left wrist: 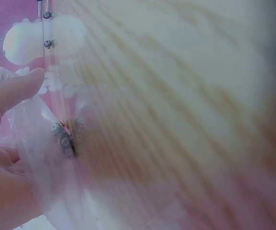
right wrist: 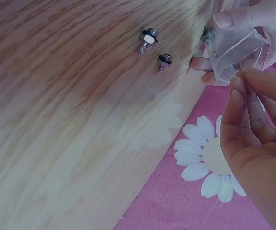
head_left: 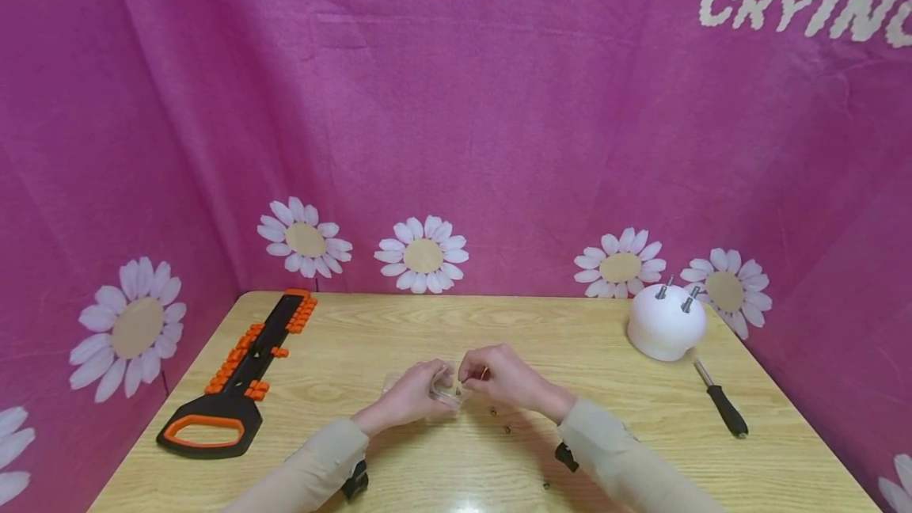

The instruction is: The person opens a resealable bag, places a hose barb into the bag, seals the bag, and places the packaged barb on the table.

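My left hand (head_left: 420, 393) holds a clear plastic bag (right wrist: 238, 55), its thumb and fingers curled around it near the mouth. Inside the bag, small metal fittings (left wrist: 65, 139) show through the film. My right hand (head_left: 507, 377) is close beside the bag's mouth. Its thumb and forefinger (right wrist: 253, 79) are pinched together right at the bag's edge, overlapping it in the right wrist view; I cannot tell what is between them. Two loose threaded metal fittings, one larger (right wrist: 148, 39) and one smaller (right wrist: 164, 61), lie on the table near the bag.
Another small fitting (head_left: 546, 485) lies closer to the table's front edge. At right are a white dome (head_left: 666, 327) with two metal posts and a black-handled screwdriver (head_left: 725, 408). A black holder (head_left: 251, 366) with orange clips lies at left on the wooden table (head_left: 342, 434).
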{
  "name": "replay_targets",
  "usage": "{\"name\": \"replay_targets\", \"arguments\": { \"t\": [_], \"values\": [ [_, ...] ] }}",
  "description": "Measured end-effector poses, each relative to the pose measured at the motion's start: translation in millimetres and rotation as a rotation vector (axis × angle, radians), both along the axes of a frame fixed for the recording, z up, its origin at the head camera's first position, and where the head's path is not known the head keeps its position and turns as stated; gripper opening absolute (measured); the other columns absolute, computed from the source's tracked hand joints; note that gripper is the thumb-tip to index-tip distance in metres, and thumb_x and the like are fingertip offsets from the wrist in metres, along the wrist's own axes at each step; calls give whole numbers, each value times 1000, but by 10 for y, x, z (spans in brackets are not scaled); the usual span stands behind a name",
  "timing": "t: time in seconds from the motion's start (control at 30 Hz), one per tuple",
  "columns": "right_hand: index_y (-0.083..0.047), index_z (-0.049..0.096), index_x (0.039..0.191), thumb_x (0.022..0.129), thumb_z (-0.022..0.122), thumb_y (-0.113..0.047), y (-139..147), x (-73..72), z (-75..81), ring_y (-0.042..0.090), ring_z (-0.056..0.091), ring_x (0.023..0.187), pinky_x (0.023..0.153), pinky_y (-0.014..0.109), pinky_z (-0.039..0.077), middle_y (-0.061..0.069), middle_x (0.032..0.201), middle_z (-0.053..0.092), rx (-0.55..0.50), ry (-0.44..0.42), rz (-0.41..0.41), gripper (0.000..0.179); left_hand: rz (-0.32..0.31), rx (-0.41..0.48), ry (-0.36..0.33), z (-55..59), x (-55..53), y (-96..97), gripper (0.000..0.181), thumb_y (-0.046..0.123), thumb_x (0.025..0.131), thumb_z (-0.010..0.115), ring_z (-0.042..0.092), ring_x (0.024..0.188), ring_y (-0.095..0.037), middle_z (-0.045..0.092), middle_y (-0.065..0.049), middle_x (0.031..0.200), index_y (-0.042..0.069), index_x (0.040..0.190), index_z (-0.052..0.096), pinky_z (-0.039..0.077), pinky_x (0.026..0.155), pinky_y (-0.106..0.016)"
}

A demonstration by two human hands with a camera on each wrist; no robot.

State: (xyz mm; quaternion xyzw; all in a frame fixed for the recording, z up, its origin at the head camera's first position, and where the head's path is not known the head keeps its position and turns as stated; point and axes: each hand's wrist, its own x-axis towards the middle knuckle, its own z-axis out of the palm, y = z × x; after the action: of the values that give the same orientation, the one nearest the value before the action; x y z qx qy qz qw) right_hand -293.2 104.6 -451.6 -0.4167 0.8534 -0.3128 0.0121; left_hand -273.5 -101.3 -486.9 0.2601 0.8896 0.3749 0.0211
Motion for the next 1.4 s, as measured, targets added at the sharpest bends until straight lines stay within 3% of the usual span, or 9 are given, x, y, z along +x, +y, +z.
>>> {"name": "replay_targets", "arguments": {
  "t": [0.5,0.73,0.9,1.07,1.4],
  "values": [
    [-6,70,91,91,67,-1,255,7,-16,0,63,78,70,19,55,4,87,73,-24,-20,-41,5,6,8,-13,-5,-2,-7,55,15,75,86,61,104,-30,71,-14,103,-6,118,60,49,96,-46],
    [-5,70,88,89,69,-2,426,65,-123,-4,59,75,67,17,53,2,84,73,35,-34,-50,3,17,-4,-12,-23,5,-6,54,16,74,86,61,104,-30,71,-13,103,-6,117,60,49,97,-47],
    [-6,69,86,88,72,-5,509,108,-202,-6,55,72,65,15,51,2,81,73,48,-47,-10,4,11,13,-17,-18,0,-10,54,15,74,85,61,104,-31,71,-14,103,-6,117,60,49,97,-47],
    [-9,71,87,87,74,-8,534,122,-271,-8,52,71,64,14,50,1,82,73,54,-39,23,4,7,19,-22,-14,-3,-16,53,15,75,85,61,104,-30,71,-14,104,-6,117,60,49,96,-46],
    [-10,72,87,85,76,-10,479,142,-290,-6,53,73,66,17,50,-1,82,70,101,-25,-2,5,13,3,-17,-13,7,-6,54,15,74,86,61,103,-31,72,-15,104,-6,117,60,49,94,-44]
  ]
}}
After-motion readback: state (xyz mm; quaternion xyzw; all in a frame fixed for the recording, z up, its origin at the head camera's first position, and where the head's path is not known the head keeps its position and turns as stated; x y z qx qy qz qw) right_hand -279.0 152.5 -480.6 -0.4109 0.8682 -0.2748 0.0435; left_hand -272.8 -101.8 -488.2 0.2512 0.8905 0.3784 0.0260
